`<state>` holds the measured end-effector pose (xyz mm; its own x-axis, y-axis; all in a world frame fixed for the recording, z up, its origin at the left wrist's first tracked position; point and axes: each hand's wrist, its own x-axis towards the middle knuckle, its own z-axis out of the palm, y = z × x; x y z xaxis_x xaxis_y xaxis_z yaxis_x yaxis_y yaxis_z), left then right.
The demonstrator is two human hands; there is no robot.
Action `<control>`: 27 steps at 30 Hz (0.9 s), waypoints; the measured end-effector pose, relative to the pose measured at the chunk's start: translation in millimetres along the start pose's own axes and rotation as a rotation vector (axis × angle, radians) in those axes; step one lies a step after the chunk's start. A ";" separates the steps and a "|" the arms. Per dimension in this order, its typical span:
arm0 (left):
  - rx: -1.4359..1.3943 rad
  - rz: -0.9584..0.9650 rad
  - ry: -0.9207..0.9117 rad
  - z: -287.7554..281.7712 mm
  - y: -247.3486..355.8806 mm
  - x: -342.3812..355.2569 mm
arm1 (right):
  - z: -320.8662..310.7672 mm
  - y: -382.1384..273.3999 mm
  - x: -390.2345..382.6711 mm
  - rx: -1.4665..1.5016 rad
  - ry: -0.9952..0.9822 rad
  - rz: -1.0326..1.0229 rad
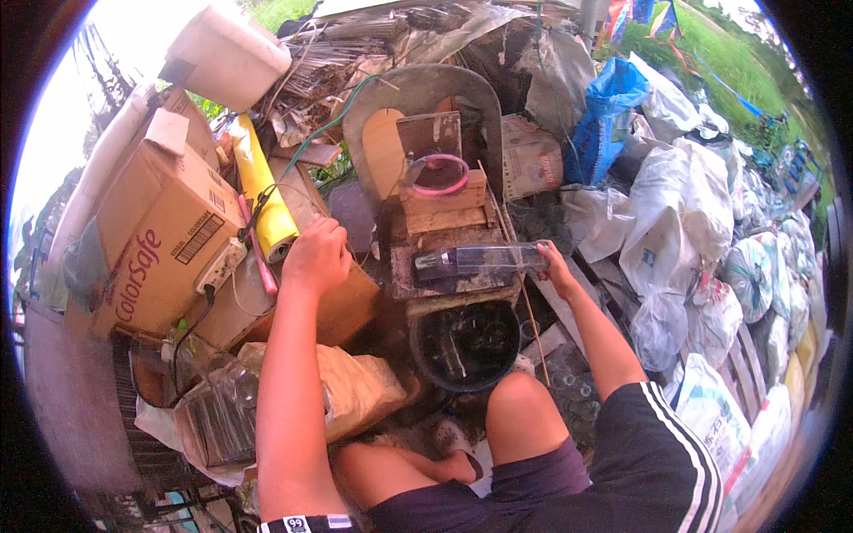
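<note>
Pinching clear bottle by one end, R hand held it level, prob. so wooden stand took wt.; L hand curled nr yellow roll, couldn't tell if gripping.

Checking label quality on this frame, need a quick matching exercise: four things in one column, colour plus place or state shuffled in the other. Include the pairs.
Things
1. Bottle
2. Basin
3. Long roll
4. Woven bag

Descriptions
A. Yellow, beside the cardboard box
B. Clear, lying on its side, one end gripped by the right hand
C. Blue, among the white sacks on the right
D. Black and round

Pairs: 1-B, 2-D, 3-A, 4-C
</note>
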<state>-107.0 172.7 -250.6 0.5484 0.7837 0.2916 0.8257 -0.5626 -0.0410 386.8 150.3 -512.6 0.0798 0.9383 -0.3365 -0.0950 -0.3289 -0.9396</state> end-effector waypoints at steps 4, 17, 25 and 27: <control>-0.002 0.013 0.035 1.3 0.5 -1.7 | -20.4 1.9 -34.3 0.218 -0.032 -0.010; -0.008 -0.035 -0.056 -10.1 7.8 0.7 | -78.6 -65.2 -212.7 0.476 -0.226 -0.284; -0.018 0.005 -0.032 -11.6 7.8 0.3 | -152.6 46.3 -156.6 -0.154 0.558 -0.284; -0.038 -0.023 -0.070 -12.4 8.6 2.0 | -165.0 83.1 -127.9 -0.333 0.712 -0.264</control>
<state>-100.4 166.2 -238.5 0.5385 0.8121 0.2246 0.8333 -0.5529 0.0012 532.4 -14.7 -558.0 0.6779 0.7339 0.0431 0.3045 -0.2269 -0.9251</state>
